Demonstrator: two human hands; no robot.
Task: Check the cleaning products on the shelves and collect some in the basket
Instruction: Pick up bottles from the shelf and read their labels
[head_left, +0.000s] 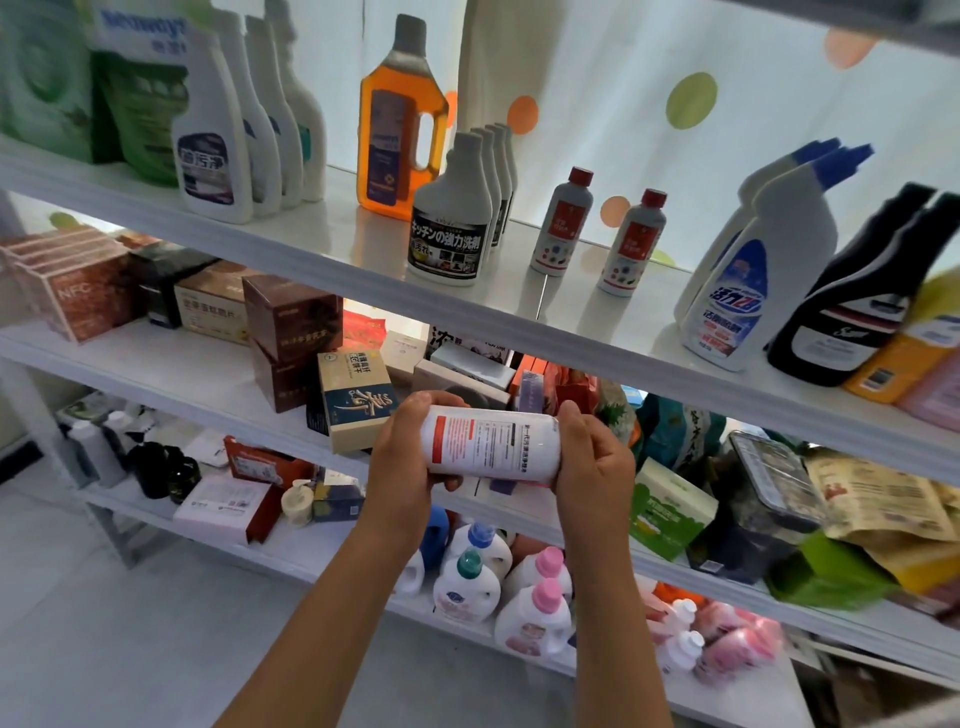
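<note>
I hold a small white bottle (491, 442) on its side in front of the shelves, its printed back label with a red stripe facing me. My left hand (410, 457) grips its left end, and my right hand (592, 467) grips its right end. Two matching red-capped bottles (562, 223) (632, 244) stand on the top shelf (332, 244). No basket is in view.
The top shelf also carries white spray refills (213, 140), an amber bottle (400, 119), grey-capped kitchen cleaner bottles (454, 218), blue-capped toilet cleaner (753, 270) and black bottles (852, 306). Boxes (291, 322) fill the middle shelf; pink-capped detergent jugs (535, 608) stand on the lowest.
</note>
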